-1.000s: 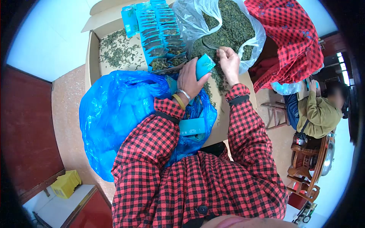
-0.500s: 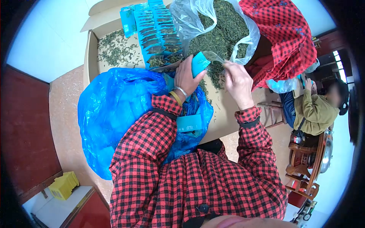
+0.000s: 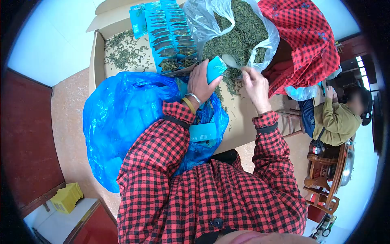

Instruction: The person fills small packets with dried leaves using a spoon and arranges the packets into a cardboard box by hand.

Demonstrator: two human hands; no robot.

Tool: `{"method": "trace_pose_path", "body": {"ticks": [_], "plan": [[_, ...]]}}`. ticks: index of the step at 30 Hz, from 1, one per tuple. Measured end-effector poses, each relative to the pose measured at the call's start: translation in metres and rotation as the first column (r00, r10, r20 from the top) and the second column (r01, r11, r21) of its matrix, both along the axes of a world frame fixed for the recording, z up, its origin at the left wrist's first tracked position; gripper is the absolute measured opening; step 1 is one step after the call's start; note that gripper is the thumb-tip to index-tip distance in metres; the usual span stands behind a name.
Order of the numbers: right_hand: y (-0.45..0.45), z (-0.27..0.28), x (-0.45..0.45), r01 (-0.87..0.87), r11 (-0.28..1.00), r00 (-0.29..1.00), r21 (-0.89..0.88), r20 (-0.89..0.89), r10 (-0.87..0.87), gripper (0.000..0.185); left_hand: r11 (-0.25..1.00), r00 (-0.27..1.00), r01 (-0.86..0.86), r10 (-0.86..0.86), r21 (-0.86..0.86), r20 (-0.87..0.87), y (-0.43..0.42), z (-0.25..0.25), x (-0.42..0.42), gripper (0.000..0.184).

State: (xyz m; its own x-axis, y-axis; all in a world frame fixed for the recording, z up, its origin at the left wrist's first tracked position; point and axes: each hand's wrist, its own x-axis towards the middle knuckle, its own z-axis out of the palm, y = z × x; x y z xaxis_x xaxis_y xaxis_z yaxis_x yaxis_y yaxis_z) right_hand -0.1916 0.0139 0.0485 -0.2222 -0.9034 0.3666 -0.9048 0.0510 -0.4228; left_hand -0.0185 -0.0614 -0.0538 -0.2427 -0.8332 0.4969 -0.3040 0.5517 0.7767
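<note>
My left hand (image 3: 201,83) is closed round a small teal packet (image 3: 216,70), its top toward the right. My right hand (image 3: 256,87) pinches the handle of a metal spoon (image 3: 230,61), whose bowl is beside the packet's top. Beyond the spoon, dried green leaves (image 3: 243,30) fill a clear plastic bag (image 3: 271,38). Rows of teal packets (image 3: 160,36), several with leaves showing at their tops, stand in a cardboard box (image 3: 97,61) behind my left hand. A blue plastic bag (image 3: 126,122) lies left of my left wrist, with a teal packet (image 3: 203,132) at its right part.
Loose leaves (image 3: 126,53) are scattered in the box. Red checked cloth (image 3: 304,40) hangs at the upper right. Another person (image 3: 341,118) sits at the right near a wooden chair (image 3: 321,175). A yellow container (image 3: 68,198) stands on a cabinet at the lower left.
My right hand has moved right and down from the leaves with the spoon, bringing it beside the packet. Since half a second ago the spoon has shifted slightly away from the packet's opening.
</note>
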Motion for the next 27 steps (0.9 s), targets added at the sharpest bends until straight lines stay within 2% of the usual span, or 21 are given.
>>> {"method": "trace_pose_path", "body": {"ticks": [1, 2, 4, 5, 8, 9, 12, 16, 17, 20, 21, 25, 27], "plan": [[-0.003, -0.014, -0.008, -0.001, 1.000, 1.000, 0.000, 0.000, 0.001, 0.014, 1.000, 1.000, -0.001, 0.001, 0.007, -0.002, 0.000, 0.001, 0.000, 0.075], [-0.007, -0.034, -0.018, 0.007, 0.999, 0.984, 0.046, 0.179, -0.015, 0.014, 1.000, 1.000, -0.002, 0.003, 0.008, -0.002, 0.000, 0.001, 0.000, 0.075], [-0.019, -0.057, -0.029, -0.003, 0.991, 0.856, 0.137, 0.512, -0.069, 0.016, 1.000, 1.000, -0.003, 0.003, -0.004, 0.005, 0.000, 0.003, 0.001, 0.075], [-0.026, -0.060, -0.033, -0.004, 0.990, 0.855, 0.138, 0.514, -0.069, 0.016, 1.000, 1.000, -0.002, 0.002, -0.009, 0.010, 0.001, 0.003, 0.001, 0.074], [-0.053, -0.060, -0.037, 0.198, 0.972, 0.799, 0.126, 0.554, -0.235, 0.018, 1.000, 1.000, -0.007, 0.007, -0.020, 0.015, 0.001, 0.002, 0.001, 0.074], [-0.061, -0.059, -0.037, 0.201, 0.972, 0.796, 0.125, 0.558, -0.236, 0.018, 1.000, 1.000, -0.009, 0.009, -0.027, 0.016, 0.000, 0.002, 0.000, 0.074], [-0.078, -0.053, -0.034, 0.214, 0.971, 0.887, -0.103, 0.437, -0.149, 0.017, 1.000, 1.000, -0.007, 0.008, -0.028, 0.018, 0.000, 0.001, 0.000, 0.075], [-0.067, -0.034, -0.031, 0.101, 0.973, 0.939, -0.206, 0.342, -0.025, 0.016, 0.999, 1.000, -0.015, 0.015, -0.029, 0.017, 0.000, 0.002, 0.000, 0.076], [-0.060, -0.026, -0.027, 0.098, 0.974, 0.941, -0.205, 0.339, -0.024, 0.016, 1.000, 1.000, -0.015, 0.016, -0.028, 0.017, 0.000, 0.002, 0.000, 0.076], [-0.023, 0.003, -0.007, -0.003, 0.968, 0.991, -0.250, 0.129, 0.036, 0.015, 0.999, 1.000, -0.019, 0.020, -0.027, 0.017, 0.000, 0.000, 0.000, 0.077], [-0.012, 0.012, 0.000, -0.003, 0.969, 0.992, -0.249, 0.125, 0.035, 0.015, 0.999, 1.000, -0.022, 0.022, -0.029, 0.019, 0.000, 0.000, 0.000, 0.077], [0.013, 0.032, 0.019, -0.063, 0.984, 0.998, -0.166, -0.009, 0.063, 0.015, 1.000, 0.999, -0.018, 0.019, -0.014, 0.032, 0.000, 0.001, 0.000, 0.077], [0.013, 0.032, 0.020, -0.227, 0.944, 0.953, -0.241, -0.255, 0.164, 0.017, 1.000, 0.999, -0.012, 0.012, -0.012, 0.031, 0.001, 0.003, -0.001, 0.078]]}}
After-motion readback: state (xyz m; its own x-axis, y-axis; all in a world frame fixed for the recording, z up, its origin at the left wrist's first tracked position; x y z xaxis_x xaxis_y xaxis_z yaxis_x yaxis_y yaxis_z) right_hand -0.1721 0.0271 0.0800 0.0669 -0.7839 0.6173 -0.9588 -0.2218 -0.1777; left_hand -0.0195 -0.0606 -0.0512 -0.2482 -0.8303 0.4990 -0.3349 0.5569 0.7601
